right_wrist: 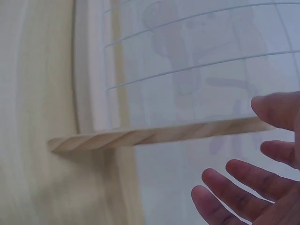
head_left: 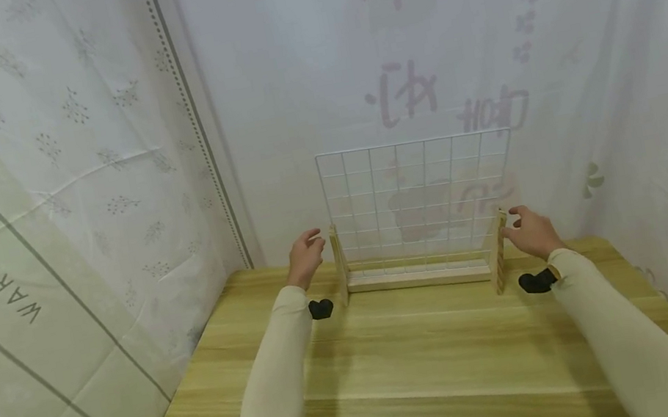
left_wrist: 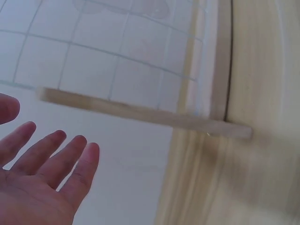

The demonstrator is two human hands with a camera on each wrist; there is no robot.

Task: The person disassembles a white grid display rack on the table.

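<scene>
A white wire grid panel (head_left: 420,201) stands upright in a wooden base with a crossbar (head_left: 420,277) and two side posts. Just left of the left post (head_left: 339,263) is my left hand (head_left: 306,259), its fingers spread and loosely bent, apart from the wood in the left wrist view. At the right post (head_left: 499,250), my right hand (head_left: 531,233) has its thumb (right_wrist: 274,110) and index finger around the post's upper end, with the fingers relaxed. Whether the thumb touches the wood I cannot tell.
The stand is near the back of a light wooden table (head_left: 428,363). Patterned white curtains (head_left: 268,101) hang behind it and on both sides. A black shape (head_left: 321,308) shows by the left wrist, and another black shape (head_left: 535,282) by the right.
</scene>
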